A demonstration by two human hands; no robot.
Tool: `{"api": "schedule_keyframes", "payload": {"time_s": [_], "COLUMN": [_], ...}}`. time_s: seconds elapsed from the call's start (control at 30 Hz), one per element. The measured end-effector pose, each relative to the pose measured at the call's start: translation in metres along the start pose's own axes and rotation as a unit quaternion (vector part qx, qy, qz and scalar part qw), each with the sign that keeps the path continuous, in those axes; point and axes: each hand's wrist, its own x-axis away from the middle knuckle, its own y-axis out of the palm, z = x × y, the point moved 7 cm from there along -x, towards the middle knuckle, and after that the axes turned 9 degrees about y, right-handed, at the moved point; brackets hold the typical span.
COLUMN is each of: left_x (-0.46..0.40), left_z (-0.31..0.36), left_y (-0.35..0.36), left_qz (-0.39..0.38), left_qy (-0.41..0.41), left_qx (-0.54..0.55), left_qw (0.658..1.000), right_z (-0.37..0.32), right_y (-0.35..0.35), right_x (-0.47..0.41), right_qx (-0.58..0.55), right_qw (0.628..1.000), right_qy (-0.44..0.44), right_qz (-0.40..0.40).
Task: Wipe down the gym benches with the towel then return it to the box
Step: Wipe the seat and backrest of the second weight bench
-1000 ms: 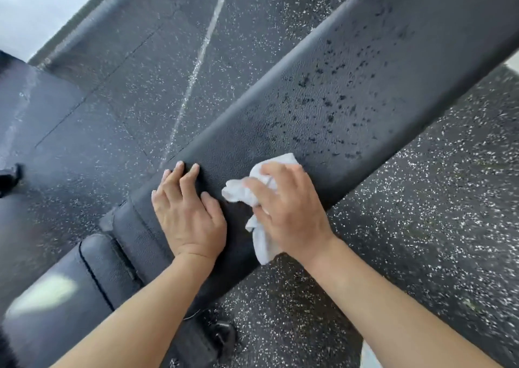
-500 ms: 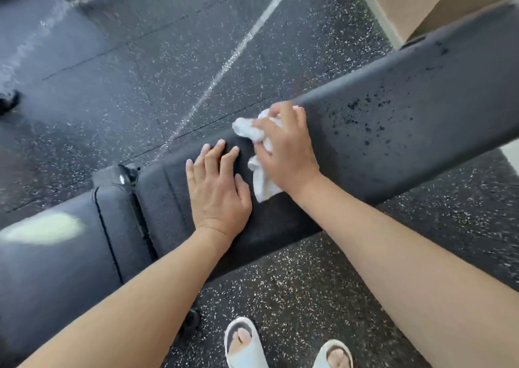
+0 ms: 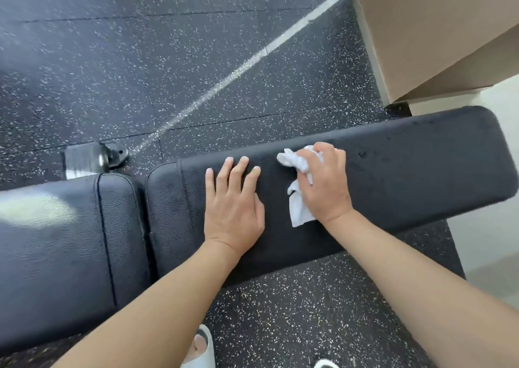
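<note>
On the long back pad [image 3: 407, 176] of the black bench, both hands are down. The right hand [image 3: 325, 182] has its fingers curled round a bunched white towel [image 3: 299, 207] and presses it onto the upholstery near the pad's far edge, roughly midway along its length; a loose tail of cloth trails out under the wrist toward the near edge. The left hand [image 3: 234, 207] lies flat just beside it, fingers straight and slightly spread, palm on the pad, gripping nothing, close to the pad's left end. Faint dark specks show on the surface to the right of the towel, toward the rounded right end.

Left of that pad, across a narrow gap, sits the glossy seat pad [image 3: 56, 241] with a bright patch of reflected light. Behind the gap, a black metal foot [image 3: 92, 159] of the frame rests on the speckled rubber floor [image 3: 140, 72], which carries a pale diagonal line. At the upper right stands a cardboard box [image 3: 438, 30], just beyond the pad's far right corner. White sandals [image 3: 200, 348] peek in at the bottom edge.
</note>
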Motion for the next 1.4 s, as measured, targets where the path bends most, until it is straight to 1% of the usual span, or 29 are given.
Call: {"api": "schedule_keyframes", "payload": {"time_s": [0.07,0.17,0.27,0.47,0.63,0.7,0.77,0.8,0.83,0.9,0.97,1.03,1.1,1.23,1.4], "left_x": [0.000,0.000,0.000,0.002,0.002,0.001,0.000,-0.001,-0.003,-0.007,-0.013,-0.016,-0.014,-0.011,-0.013], "left_z": [-0.001,0.000,0.000,0.002,0.011,0.017,0.022,0.025,0.028,0.037,0.057,0.082,0.094,0.087,0.086], "left_y": [0.000,0.000,-0.001,-0.001,-0.005,-0.007,-0.010,-0.012,-0.013,-0.010,-0.002,0.009,0.019,0.032,0.034], "left_qz": [-0.003,-0.008,-0.003,0.013,-0.006,-0.015,-0.013,-0.002,0.012,0.040,0.075,0.105,0.120,0.122,0.125], "left_qy": [-0.001,0.000,0.000,-0.010,-0.017,-0.021,-0.016,-0.026,-0.052,-0.159,-0.272,-0.341,-0.370,-0.375,-0.380], "left_qx": [0.005,0.003,0.004,-0.025,-0.052,-0.069,-0.085,-0.082,-0.070,-0.028,0.014,0.017,-0.012,-0.058,-0.084], "left_qw": [1.000,1.000,1.000,1.000,0.998,0.997,0.996,0.996,0.996,0.986,0.959,0.934,0.921,0.917,0.912], "right_z": [-0.022,-0.056,-0.066,-0.062,-0.059,-0.048,-0.021,-0.002,0.018,0.058,0.093,0.116,0.127,0.123,0.082], "right_y": [0.009,0.024,0.032,0.032,0.023,0.014,0.000,-0.006,-0.014,-0.028,-0.044,-0.057,-0.064,-0.057,-0.032], "right_x": [-0.021,-0.049,-0.059,-0.057,-0.053,-0.039,-0.010,0.008,0.024,0.048,0.059,0.064,0.069,0.068,0.024], "right_qx": [0.004,0.013,0.009,-0.020,-0.028,-0.039,-0.051,-0.056,-0.061,-0.062,-0.060,-0.063,-0.072,-0.093,-0.110], "right_qw": [1.000,0.997,0.994,0.993,0.991,0.990,0.987,0.985,0.983,0.980,0.980,0.982,0.983,0.986,0.990], "right_qy": [-0.009,-0.071,-0.105,-0.111,-0.125,-0.133,-0.145,-0.154,-0.163,-0.172,-0.165,-0.154,-0.150,-0.132,-0.083], "right_qz": [0.012,-0.003,-0.007,-0.033,-0.029,-0.027,-0.040,-0.051,-0.062,-0.080,-0.089,-0.085,-0.072,-0.031,-0.016]}}
